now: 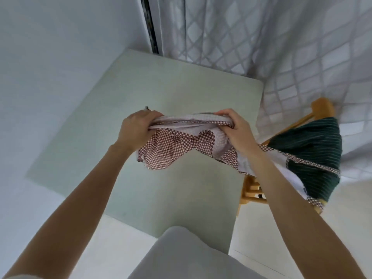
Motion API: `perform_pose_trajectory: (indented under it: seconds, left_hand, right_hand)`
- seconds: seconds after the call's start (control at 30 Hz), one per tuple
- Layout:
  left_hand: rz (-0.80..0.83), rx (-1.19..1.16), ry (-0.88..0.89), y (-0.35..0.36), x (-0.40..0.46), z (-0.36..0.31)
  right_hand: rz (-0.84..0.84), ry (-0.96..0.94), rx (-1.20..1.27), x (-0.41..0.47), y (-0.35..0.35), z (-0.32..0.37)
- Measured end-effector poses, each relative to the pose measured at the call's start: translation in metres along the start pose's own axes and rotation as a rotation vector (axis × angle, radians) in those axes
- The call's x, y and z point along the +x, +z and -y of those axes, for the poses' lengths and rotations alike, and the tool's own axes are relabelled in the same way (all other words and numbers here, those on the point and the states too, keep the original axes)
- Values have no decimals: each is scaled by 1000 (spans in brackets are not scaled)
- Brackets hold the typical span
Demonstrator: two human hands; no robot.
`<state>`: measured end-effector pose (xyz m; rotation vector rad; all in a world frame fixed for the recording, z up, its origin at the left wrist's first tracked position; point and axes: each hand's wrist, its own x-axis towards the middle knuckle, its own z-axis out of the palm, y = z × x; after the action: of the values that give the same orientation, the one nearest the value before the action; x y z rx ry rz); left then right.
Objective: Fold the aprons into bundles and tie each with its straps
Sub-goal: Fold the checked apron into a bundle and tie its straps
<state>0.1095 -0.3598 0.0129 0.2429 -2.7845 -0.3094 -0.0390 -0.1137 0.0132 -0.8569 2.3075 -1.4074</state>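
I see both hands gripping the checked apron (181,146) above the worktop (181,93): left hand (134,131) and right hand (237,133) bunch its top edge.

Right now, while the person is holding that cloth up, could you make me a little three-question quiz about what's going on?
1. True or false: both the left hand and right hand grip the checked apron.
2. Where does the dark green striped apron lie? A) on the table B) over the wooden chair C) on the floor
3. Fill in: the checked apron is held ___ the table.

Key: 1 true; 2 B; 3 above
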Motion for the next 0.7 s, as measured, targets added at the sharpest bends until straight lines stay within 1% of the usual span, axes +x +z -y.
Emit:
perform_pose_trajectory:
  seconds: [0.03, 0.1, 0.17, 0.23, 0.3, 0.47, 0.53, 0.6, 0.63, 0.7]
  left_hand:
    - [-40, 20, 25, -10, -4, 21]
    - [-87, 42, 74, -19, -6, 40]
    - [-83, 49, 81, -25, -14, 62]
    - [-53, 34, 65, -19, -30, 79]
    - [21, -4, 12, -8, -51, 88]
    - [212, -58, -262, 21, -100, 107]
    - [337, -68, -334, 29, -111, 112]
    - [579, -64, -300, 33, -118, 113]
    - [738, -83, -276, 33, -119, 113]
    - [1034, -196, -293, 30, -123, 115]
  right_hand:
    - [-5, -42, -40, 9, 20, 9]
    - [-24, -109, -110, 20, 38, 16]
    - [-21, -149, -151, 27, 60, 22]
    - [10, -136, -168, 25, 79, 23]
    - [46, -96, -166, 17, 94, 20]
    - [116, 27, -86, -13, 151, 14]
    - [173, 62, -91, -18, 174, 12]
    - [263, 75, -155, -19, 188, 7]
    - [350, 95, -189, -18, 190, 6]
    - [640, 146, -263, -19, 185, 4]
